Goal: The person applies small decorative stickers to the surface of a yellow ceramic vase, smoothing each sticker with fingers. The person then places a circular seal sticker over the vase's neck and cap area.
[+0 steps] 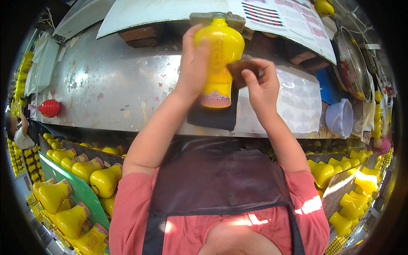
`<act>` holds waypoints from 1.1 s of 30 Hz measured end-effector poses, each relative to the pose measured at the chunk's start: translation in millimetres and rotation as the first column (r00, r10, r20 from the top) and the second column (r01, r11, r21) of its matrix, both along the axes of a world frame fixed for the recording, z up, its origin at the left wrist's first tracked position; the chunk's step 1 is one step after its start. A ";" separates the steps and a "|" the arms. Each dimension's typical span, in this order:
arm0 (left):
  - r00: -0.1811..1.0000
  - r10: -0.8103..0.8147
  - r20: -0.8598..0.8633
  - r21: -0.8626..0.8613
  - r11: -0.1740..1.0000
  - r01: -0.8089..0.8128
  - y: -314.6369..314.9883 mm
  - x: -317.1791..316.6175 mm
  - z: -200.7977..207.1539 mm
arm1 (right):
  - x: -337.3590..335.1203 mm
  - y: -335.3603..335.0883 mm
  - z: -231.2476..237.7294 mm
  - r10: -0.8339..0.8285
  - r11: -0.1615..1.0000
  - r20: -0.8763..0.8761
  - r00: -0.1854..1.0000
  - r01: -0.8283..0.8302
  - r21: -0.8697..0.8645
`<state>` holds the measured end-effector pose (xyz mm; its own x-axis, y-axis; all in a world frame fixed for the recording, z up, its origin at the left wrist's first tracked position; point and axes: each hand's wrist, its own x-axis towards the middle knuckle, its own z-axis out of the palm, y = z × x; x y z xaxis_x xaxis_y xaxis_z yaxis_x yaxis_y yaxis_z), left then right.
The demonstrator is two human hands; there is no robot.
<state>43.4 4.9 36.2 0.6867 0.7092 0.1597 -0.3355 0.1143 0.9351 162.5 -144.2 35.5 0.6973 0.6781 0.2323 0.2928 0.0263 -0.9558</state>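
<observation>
A glossy yellow bottle (225, 46) lies with its neck pointing away from me. Dark lettering runs down its front, and a pink and purple band circles its foot. My left hand (194, 63) wraps around its left side, fingers partly hidden behind it. Pinched between the thumb and fingers of my right hand (261, 80) is a flat brown scraper (243, 72), its edge at the bottle's right side. Beneath the bottle's foot is a dark folded cloth (212, 117). A metal block (237, 22) stands at the bottle's neck.
A white patterned sheet (293, 102) covers the metal table (106, 85) at right, near a pale blue bucket (339, 118). A red ribbed container (49, 108) sits at left. Boards rest on bricks (142, 36) at the back. Racks of yellow bottles (106, 180) flank me. Another person (24, 134) is far left.
</observation>
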 end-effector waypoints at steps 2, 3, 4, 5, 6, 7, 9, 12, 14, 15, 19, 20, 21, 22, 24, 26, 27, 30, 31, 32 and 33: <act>0.998 0.048 -0.046 0.105 0.993 -0.043 4.6 1.1 -2.6 | 1.4 4.0 1.7 -0.113 0.992 0.026 0.993 0.111 0.067; 0.995 0.068 -0.069 0.145 0.988 -0.058 6.2 1.6 -3.8 | -1.8 -0.2 4.0 -0.178 0.979 0.150 0.973 0.160 0.123; 0.995 0.082 -0.050 0.176 0.982 -0.072 6.9 2.1 -4.9 | -3.3 -1.6 5.7 -0.101 0.984 0.109 0.989 0.084 0.156; 0.995 0.092 -0.044 0.185 0.979 -0.082 6.8 2.9 -5.9 | -6.5 -3.1 7.1 -0.037 0.979 0.074 0.997 0.022 0.201; 0.995 0.096 -0.040 0.181 0.980 -0.088 6.2 3.6 -6.7 | -8.2 -3.4 7.9 0.042 0.967 0.073 0.996 -0.059 0.247; 0.984 0.163 -0.078 0.269 0.953 -0.136 6.2 4.8 -7.0 | -6.6 -0.6 8.6 0.032 0.984 0.371 0.928 -0.095 0.154; 0.957 0.258 -0.130 0.380 0.905 -0.192 5.7 6.3 -7.2 | -0.5 9.4 8.6 -0.051 0.993 0.327 0.944 0.011 0.122; 0.963 0.244 -0.113 0.362 0.913 -0.188 8.0 6.2 -5.6 | 9.7 21.1 12.0 -0.202 0.963 0.243 0.949 0.148 0.223; 0.962 0.244 -0.124 0.363 0.913 -0.185 10.8 4.6 -3.8 | 8.1 15.8 19.5 -0.217 0.965 0.356 0.909 0.144 0.219; 0.974 0.199 -0.105 0.309 0.938 -0.158 11.6 3.7 -2.8 | 2.7 12.0 23.9 -0.150 0.975 0.524 0.839 0.038 0.218; 0.984 0.165 -0.064 0.258 0.955 -0.144 8.7 0.7 1.7 | -12.4 13.0 44.0 0.046 0.986 0.782 0.622 -0.155 0.066; 0.991 0.127 -0.041 0.149 0.981 -0.120 5.1 -0.4 2.3 | -9.9 20.2 48.6 -0.024 0.977 0.814 0.580 -0.158 0.141; 0.996 0.083 0.031 0.057 0.995 -0.084 2.4 -1.1 2.7 | -3.4 28.5 53.3 -0.067 0.990 0.761 0.645 -0.049 0.129; 0.985 0.153 -0.075 0.183 0.973 -0.137 0.8 -1.2 2.9 | 4.4 37.6 58.0 -0.144 0.986 0.737 0.660 0.029 0.167; 0.946 0.274 -0.171 0.434 0.883 -0.177 -0.6 -0.2 2.3 | 20.6 46.1 68.6 -0.215 0.976 0.620 0.755 0.140 0.168; 0.934 0.293 -0.207 0.493 0.855 -0.159 -0.2 0.3 0.9 | 28.3 46.1 79.3 -0.014 0.991 0.476 0.879 -0.050 0.122; 0.936 0.290 -0.198 0.493 0.855 -0.161 0.8 0.6 0.2 | 30.3 48.1 84.8 0.074 0.997 0.493 0.867 -0.082 -0.006; 0.938 0.284 -0.199 0.486 0.860 -0.157 2.2 -0.1 0.8 | 34.8 65.8 101.8 0.122 0.992 0.675 0.727 -0.085 -0.088; 0.940 0.274 -0.204 0.474 0.868 -0.150 2.1 -0.7 2.3 | 38.5 73.8 107.6 0.106 0.993 0.673 0.732 -0.050 -0.103; 0.927 0.306 -0.218 0.527 0.836 -0.152 1.5 -2.0 4.7 | 42.0 79.3 112.4 0.103 0.984 0.637 0.764 0.014 -0.176; 0.915 0.331 -0.230 0.571 0.808 -0.148 1.3 -3.3 7.9 | 47.3 82.7 116.9 0.165 0.972 0.542 0.824 -0.041 -0.233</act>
